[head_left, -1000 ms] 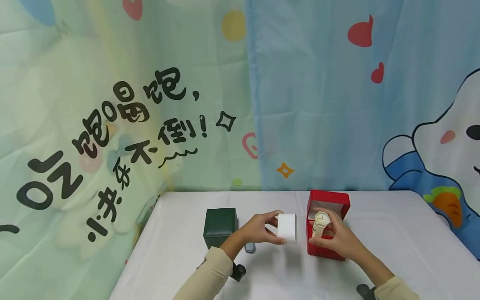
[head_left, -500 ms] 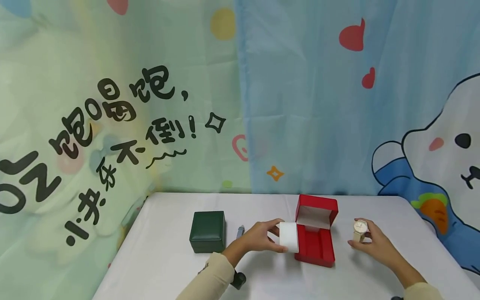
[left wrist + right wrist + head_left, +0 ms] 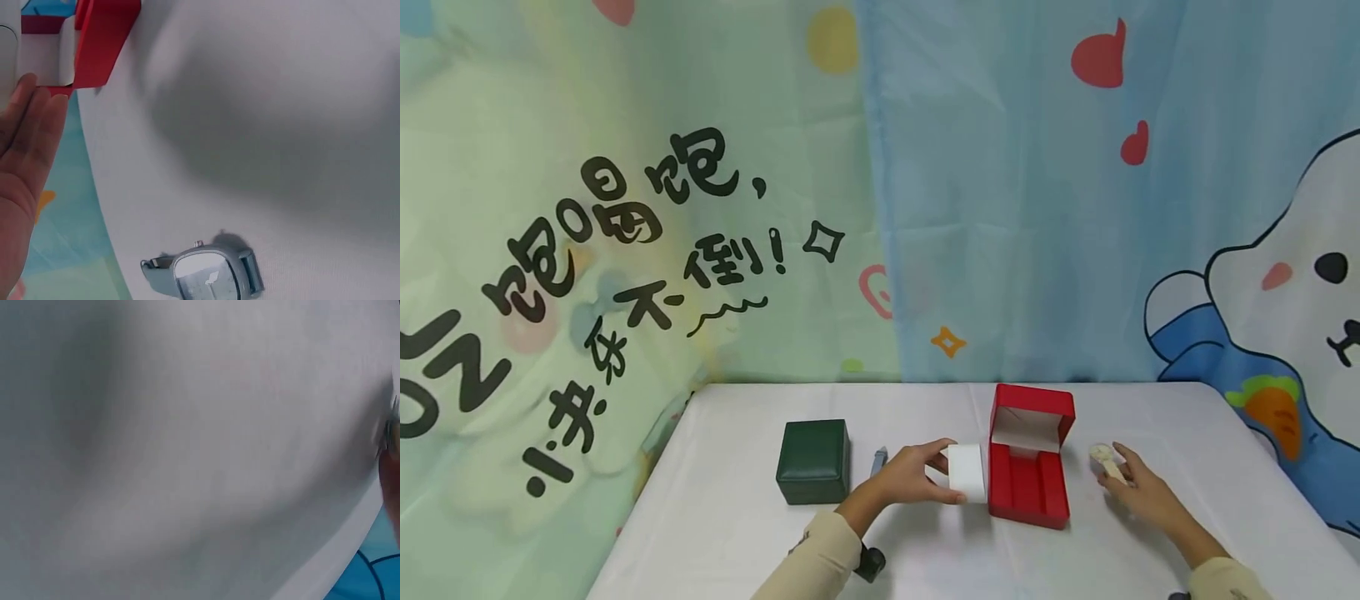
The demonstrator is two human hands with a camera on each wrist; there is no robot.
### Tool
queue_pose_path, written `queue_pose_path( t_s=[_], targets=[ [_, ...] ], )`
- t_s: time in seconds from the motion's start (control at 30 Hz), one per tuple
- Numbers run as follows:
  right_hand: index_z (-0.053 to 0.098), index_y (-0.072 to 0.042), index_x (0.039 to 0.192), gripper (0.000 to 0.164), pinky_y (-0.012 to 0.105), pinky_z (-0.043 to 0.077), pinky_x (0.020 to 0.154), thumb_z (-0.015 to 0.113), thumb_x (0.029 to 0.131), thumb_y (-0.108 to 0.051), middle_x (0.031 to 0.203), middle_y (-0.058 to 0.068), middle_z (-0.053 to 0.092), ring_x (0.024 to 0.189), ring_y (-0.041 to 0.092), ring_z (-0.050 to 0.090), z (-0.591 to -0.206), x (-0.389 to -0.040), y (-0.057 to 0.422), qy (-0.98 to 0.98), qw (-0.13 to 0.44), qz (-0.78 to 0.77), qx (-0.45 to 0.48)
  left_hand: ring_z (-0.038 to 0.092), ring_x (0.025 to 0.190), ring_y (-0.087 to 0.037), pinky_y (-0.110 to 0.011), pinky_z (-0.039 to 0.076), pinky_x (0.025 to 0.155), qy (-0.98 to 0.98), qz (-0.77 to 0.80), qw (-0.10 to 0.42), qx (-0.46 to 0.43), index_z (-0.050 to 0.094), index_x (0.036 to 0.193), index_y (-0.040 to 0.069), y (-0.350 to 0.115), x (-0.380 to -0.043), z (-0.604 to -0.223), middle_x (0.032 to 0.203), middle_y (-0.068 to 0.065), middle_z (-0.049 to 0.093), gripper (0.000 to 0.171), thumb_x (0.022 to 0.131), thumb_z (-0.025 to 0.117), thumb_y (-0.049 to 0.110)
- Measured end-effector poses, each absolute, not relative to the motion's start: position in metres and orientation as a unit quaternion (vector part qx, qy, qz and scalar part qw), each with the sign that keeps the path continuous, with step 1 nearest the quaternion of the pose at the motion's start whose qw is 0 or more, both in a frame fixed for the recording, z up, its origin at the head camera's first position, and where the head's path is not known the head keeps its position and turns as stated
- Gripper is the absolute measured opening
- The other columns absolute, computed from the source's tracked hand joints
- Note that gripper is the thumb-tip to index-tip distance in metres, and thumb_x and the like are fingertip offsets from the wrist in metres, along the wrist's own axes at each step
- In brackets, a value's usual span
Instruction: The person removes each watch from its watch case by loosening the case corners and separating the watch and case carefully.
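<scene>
My left hand (image 3: 904, 479) grips a white watch cushion (image 3: 966, 473) between thumb and fingers, just left of the open red watch box (image 3: 1028, 492). In the left wrist view the cushion shows only as a pale edge beside the fingers (image 3: 37, 128). On the other side of the box, my right hand (image 3: 1150, 496) pinches a cream wristwatch (image 3: 1107, 461) low over the table, its dial tilted away. Only a sliver of that hand shows in the right wrist view. The red box's lid stands up at the back, and its inside has red slots with no watch in them.
A closed dark green box (image 3: 812, 462) stands on the white tablecloth (image 3: 745, 467) at the left. Between it and my left hand lies a grey-blue wristwatch (image 3: 209, 275), partly hidden by the arm in the head view. A printed curtain (image 3: 970, 167) hangs behind the table.
My right hand has carried the cream watch from in front of the red box rightward, then lower toward the table. The left hand keeps its hold on the white cushion. The head view has shifted.
</scene>
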State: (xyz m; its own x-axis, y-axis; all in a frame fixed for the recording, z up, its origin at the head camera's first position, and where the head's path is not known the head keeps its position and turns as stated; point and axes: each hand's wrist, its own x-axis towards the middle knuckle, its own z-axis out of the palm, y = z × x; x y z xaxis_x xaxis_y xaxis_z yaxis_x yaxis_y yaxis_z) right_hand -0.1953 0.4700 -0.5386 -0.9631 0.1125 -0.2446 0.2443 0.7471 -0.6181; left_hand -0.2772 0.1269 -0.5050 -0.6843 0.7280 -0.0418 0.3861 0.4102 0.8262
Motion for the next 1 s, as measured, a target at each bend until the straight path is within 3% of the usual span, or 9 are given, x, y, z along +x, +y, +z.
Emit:
queue_pose_path(
  t_s=[0.17, 0.3, 0.5, 0.63, 0.83, 1.0],
  targets=[
    [0.026, 0.019, 0.129, 0.057, 0.06, 0.038, 0.087, 0.038, 0.094, -0.024, 0.124, 0.043, 0.036, 0.111, 0.056, 0.04, -0.541, -0.188, 0.464, 0.946, 0.051, -0.306, 0.092, 0.057, 0.088, 0.001, -0.015, 0.05, 0.066, 0.818, 0.409, 0.21, 0.345, 0.051, 0.119, 0.016, 0.131, -0.275, -0.505, 0.096, 0.004, 0.065, 0.056, 0.071, 0.078, 0.025],
    [0.036, 0.022, 0.122, 0.049, 0.056, 0.042, 0.081, 0.042, 0.091, -0.016, 0.112, 0.04, 0.047, 0.102, 0.051, 0.048, -0.543, -0.183, 0.461, 0.95, 0.027, -0.302, 0.072, 0.057, 0.087, 0.001, -0.014, 0.049, 0.065, 0.819, 0.404, 0.209, 0.35, 0.051, 0.119, 0.016, 0.134, -0.273, -0.504, 0.095, 0.004, 0.066, 0.055, 0.071, 0.078, 0.026],
    [0.037, 0.023, 0.12, 0.063, 0.051, 0.045, 0.076, 0.053, 0.088, -0.028, 0.105, 0.038, 0.049, 0.092, 0.041, 0.052, -0.535, -0.182, 0.456, 0.959, 0.06, -0.267, 0.077, 0.058, 0.087, -0.001, -0.015, 0.047, 0.069, 0.822, 0.397, 0.199, 0.358, 0.051, 0.118, 0.017, 0.137, -0.27, -0.506, 0.094, 0.004, 0.065, 0.054, 0.072, 0.077, 0.028],
    [0.034, 0.025, 0.12, 0.076, 0.056, 0.043, 0.082, 0.055, 0.086, -0.04, 0.111, 0.043, 0.043, 0.098, 0.048, 0.048, -0.519, -0.176, 0.455, 0.966, 0.065, -0.237, 0.08, 0.058, 0.087, 0.0, -0.015, 0.046, 0.071, 0.817, 0.395, 0.202, 0.369, 0.051, 0.119, 0.018, 0.146, -0.268, -0.502, 0.094, 0.004, 0.065, 0.055, 0.072, 0.077, 0.028],
    [0.033, 0.011, 0.13, 0.081, 0.061, 0.043, 0.082, 0.063, 0.08, -0.044, 0.123, 0.036, 0.039, 0.109, 0.049, 0.041, -0.487, -0.162, 0.428, 0.967, 0.003, -0.249, 0.051, 0.06, 0.093, -0.009, -0.015, 0.046, 0.07, 0.814, 0.39, 0.21, 0.376, 0.05, 0.122, 0.018, 0.162, -0.265, -0.496, 0.095, 0.004, 0.064, 0.058, 0.072, 0.077, 0.029],
    [0.031, 0.0, 0.137, 0.089, 0.057, 0.046, 0.084, 0.073, 0.071, -0.043, 0.132, 0.026, 0.038, 0.116, 0.044, 0.042, -0.466, -0.158, 0.384, 0.945, 0.007, -0.321, -0.054, 0.061, 0.094, -0.014, -0.015, 0.048, 0.069, 0.812, 0.39, 0.21, 0.38, 0.048, 0.127, 0.015, 0.164, -0.262, -0.494, 0.096, 0.002, 0.065, 0.064, 0.072, 0.077, 0.03]
  ],
)
